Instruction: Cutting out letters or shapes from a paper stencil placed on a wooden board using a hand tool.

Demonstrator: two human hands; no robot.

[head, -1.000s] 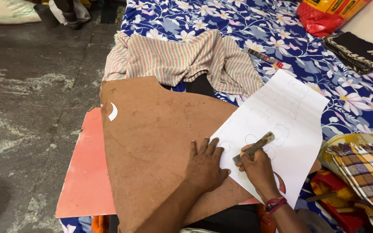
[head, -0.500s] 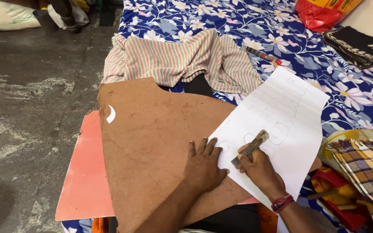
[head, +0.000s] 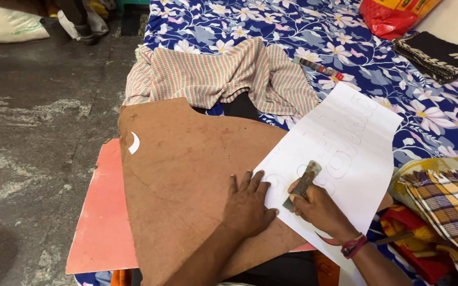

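White paper sheet (head: pixel 340 153) with faint outlined shapes lies across the near corner of a brown board (head: pixel 186 175), and both hands work on it. The left hand (head: pixel 247 204) lies flat, fingers spread and pressed down, straddling the sheet's edge where it meets the board; this looks meant to pin the paper so it cannot slide. The right hand (head: pixel 319 209) is closed around a short worn cutting tool (head: pixel 303 184), its tip pointing down into the paper just beside the left fingertips, so the held-down spot and the working spot sit close together. Most of the sheet stretches away from the right hand, up and outward, toward the floral bedsheet (head: pixel 292 32).

Under the brown board, out beyond the left hand, a pink board (head: pixel 99 222) juts out, probably as a firm backing. A striped garment (head: pixel 213 74) lies crumpled past the board's far edge. Beside the right wrist, which wears a red band (head: pixel 353 246), rests checked cloth (head: pixel 446 196). Bare grey floor (head: pixel 33 132) lies well off to the left.
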